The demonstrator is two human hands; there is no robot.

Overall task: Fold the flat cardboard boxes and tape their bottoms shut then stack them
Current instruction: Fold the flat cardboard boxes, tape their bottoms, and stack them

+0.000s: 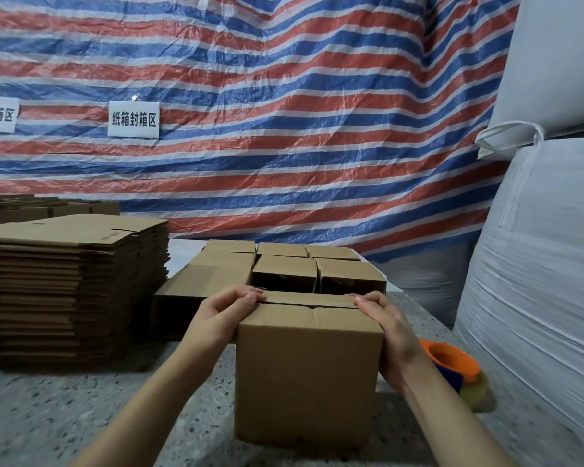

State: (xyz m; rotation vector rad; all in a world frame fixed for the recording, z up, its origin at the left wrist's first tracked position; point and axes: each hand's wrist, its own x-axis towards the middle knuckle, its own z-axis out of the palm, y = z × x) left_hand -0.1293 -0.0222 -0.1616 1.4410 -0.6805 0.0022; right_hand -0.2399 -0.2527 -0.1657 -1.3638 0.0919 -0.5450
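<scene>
I have the folded box point(305, 375) standing on the table point(64, 409) right in front of me, flaps up and not yet taped. My left hand point(221, 318) and right hand point(390, 335) clasp its 2 upper side edges, fingers point(246, 295) curled over the closed flaps, pressing them down. It looks light and stiff, though the walls would dent; the edges seem the best hold. The tape dispenser point(452, 362) lies just beside my right wrist. Finished boxes point(284, 271) crowd behind, flat cardboard point(71, 281) stacked left.
</scene>
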